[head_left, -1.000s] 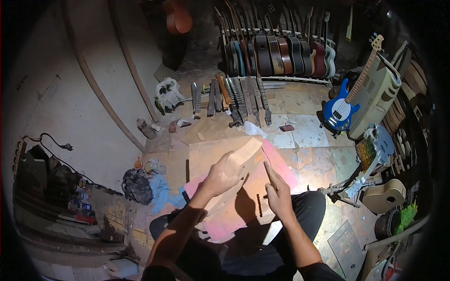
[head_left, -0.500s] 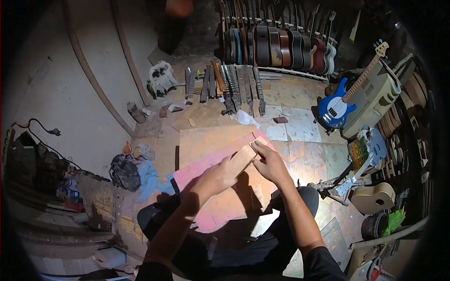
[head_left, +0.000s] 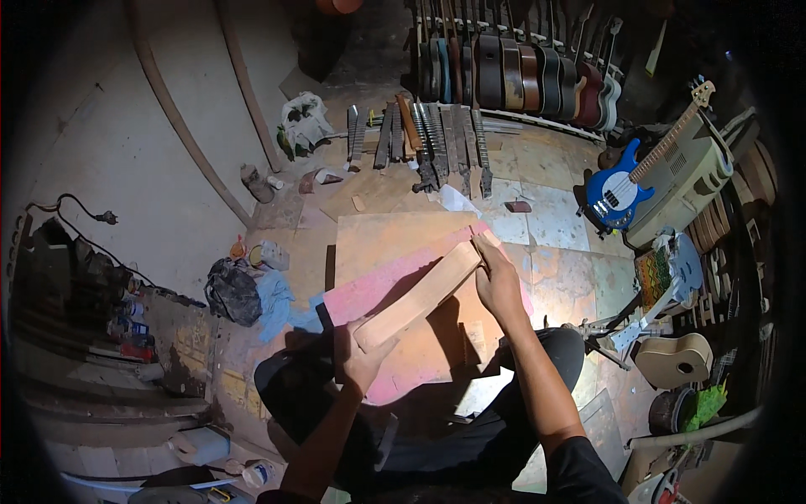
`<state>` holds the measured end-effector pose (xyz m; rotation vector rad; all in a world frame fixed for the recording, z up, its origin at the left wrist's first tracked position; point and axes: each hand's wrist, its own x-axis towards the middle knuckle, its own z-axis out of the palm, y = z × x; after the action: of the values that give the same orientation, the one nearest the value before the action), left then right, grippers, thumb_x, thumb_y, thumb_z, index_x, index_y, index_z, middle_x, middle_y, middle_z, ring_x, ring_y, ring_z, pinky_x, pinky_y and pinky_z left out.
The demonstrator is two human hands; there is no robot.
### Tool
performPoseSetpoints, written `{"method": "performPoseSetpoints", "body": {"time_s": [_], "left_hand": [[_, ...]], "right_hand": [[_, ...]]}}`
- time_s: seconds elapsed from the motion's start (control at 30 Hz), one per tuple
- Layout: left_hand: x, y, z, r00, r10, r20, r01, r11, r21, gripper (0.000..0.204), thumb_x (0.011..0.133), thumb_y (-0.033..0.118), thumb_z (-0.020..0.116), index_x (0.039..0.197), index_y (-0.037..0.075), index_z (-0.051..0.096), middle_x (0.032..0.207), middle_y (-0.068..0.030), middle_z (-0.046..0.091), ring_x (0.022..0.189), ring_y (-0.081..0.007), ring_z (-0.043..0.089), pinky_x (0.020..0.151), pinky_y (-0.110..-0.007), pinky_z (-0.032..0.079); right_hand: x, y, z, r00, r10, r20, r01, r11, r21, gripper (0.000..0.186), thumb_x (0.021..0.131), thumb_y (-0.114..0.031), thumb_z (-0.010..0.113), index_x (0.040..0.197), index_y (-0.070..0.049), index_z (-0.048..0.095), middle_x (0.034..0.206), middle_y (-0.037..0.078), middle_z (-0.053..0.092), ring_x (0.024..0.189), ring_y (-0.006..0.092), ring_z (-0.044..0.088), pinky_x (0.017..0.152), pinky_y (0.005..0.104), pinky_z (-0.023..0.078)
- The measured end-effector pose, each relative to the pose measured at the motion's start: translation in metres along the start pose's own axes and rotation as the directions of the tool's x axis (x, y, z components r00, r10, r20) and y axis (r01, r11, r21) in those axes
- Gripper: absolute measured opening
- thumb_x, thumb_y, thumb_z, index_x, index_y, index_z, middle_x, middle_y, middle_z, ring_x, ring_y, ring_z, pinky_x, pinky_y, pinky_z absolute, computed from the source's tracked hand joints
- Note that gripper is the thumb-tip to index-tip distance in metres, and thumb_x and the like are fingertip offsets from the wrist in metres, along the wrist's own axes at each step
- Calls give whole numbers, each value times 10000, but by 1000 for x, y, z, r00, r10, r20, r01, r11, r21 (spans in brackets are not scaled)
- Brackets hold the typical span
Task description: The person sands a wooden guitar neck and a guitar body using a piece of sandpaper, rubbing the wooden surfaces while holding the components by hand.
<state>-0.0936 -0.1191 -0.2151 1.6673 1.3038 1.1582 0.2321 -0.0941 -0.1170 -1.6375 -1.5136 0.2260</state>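
A long pale wooden block [head_left: 418, 294] slants across my lap, held between both hands. My left hand [head_left: 363, 359] grips its near, lower-left end. Around the far, upper-right end, the fingers of my right hand [head_left: 499, 281] are closed. Beneath the block lies a board with a pink edge [head_left: 395, 391] and a tan face, over my legs. The block casts a dark shadow on it. Beyond that is a plain tan board [head_left: 382, 239].
Several guitar necks [head_left: 437, 139] lie on the floor ahead, before a rack of guitars [head_left: 512, 76]. A blue bass guitar [head_left: 621, 189] leans at the right, above an unfinished guitar body [head_left: 674, 361]. A dark plastic bag [head_left: 233, 291] and blue cloth [head_left: 273, 302] sit at the left.
My left hand has slid back along the block to its near end, uncovering the block's length. My right hand stays at the far end. The whole view has shifted slightly.
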Motion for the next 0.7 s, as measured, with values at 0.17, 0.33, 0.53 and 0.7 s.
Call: {"method": "performPoseSetpoints", "body": {"time_s": [0.17,0.33,0.53,0.7], "left_hand": [[46,106,2,1000,28,7,-28,1000,7,523,790,171,970,1190,-13,688,1105,-160,784,961,-278,776,854,-383,620],[72,183,-30,995,97,-4,-90,943,321,462,806,191,966,1138,-8,713,1005,-142,794,878,-272,782,805,-377,628],[70,178,-37,966,156,207,-222,910,350,357,825,112,850,1151,52,718,1010,-203,797,936,-399,783,815,-450,615],[64,194,-23,974,87,211,-164,909,383,524,773,220,968,1197,49,714,1034,-178,812,934,-326,806,816,-417,625]], "right_hand": [[16,16,-18,851,488,195,-524,760,383,618,963,49,533,1558,-103,602,1399,151,724,1144,220,729,905,363,630],[-14,-17,-46,961,260,-93,-219,923,318,597,926,81,565,1515,-13,607,1356,175,676,1036,220,718,853,329,596],[-42,-46,-56,995,-62,-79,62,998,4,585,866,107,593,1408,-91,694,1343,184,682,1120,352,734,885,385,608],[-54,-29,-34,995,31,96,-20,993,-118,611,846,70,611,1412,-146,690,1387,136,668,1078,358,741,831,436,639]]}}
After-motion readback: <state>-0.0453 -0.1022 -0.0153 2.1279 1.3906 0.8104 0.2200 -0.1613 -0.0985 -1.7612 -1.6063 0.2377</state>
